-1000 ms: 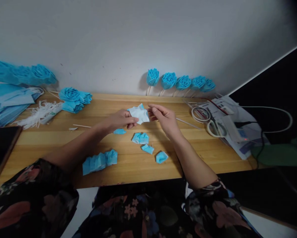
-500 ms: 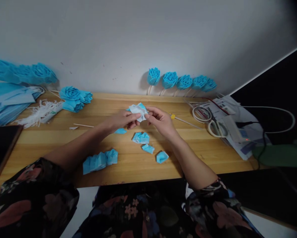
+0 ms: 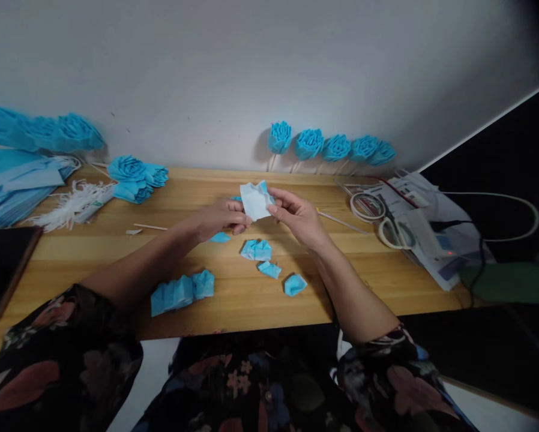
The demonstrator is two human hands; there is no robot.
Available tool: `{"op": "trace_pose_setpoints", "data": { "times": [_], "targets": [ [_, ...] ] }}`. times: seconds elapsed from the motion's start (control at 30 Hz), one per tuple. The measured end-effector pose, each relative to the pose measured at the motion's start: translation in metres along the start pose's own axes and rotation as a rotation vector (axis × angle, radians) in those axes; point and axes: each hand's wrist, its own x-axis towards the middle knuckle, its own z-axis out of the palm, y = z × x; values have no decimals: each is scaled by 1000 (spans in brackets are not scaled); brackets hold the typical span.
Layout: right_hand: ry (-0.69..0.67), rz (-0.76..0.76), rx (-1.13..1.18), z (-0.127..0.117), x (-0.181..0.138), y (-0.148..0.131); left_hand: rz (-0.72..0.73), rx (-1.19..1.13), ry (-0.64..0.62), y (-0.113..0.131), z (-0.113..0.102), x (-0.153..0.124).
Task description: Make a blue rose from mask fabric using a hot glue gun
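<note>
Between my two hands is a small square fabric petal [image 3: 255, 201], pale on the side facing me, with a blue edge curling at its top right. My left hand [image 3: 224, 219] pinches its lower left corner; my right hand [image 3: 295, 217] grips its right edge with thumb and fingers. Below on the table lie a creased blue petal [image 3: 255, 249], a smaller blue piece [image 3: 269, 269] and a cupped blue petal [image 3: 295, 284]. A pleated row of blue petals [image 3: 182, 293] rests near the front edge. Part of another blue piece [image 3: 219, 237] shows under my left hand.
Several blue fabric roses on sticks [image 3: 309, 144] lean along the wall. At left are more roses [image 3: 128, 170], a stack of blue masks [image 3: 15, 186], white cords [image 3: 74, 204] and a phone [image 3: 6, 270]. Scissors [image 3: 395, 233], tape [image 3: 367, 206] and a white device [image 3: 434, 234] lie right.
The petal has been spread flatter and turned, so its pale face shows more as a square. My right hand has shifted slightly to the right and up.
</note>
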Motion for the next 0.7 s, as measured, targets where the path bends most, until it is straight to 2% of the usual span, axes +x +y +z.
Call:
{"op": "trace_pose_setpoints", "data": {
  "times": [0.23,0.37,0.53,0.7],
  "targets": [
    [16,52,32,-3,2,-5,36,128,-4,-3,-16,4],
    [4,48,1,-1,2,-3,162,41,168,-6,-25,13],
    [-53,39,-102,5,-2,0,187,37,197,2,-15,9],
    [-86,62,-162,7,-6,-4,157,5,351,6,-6,4]
  ]
}}
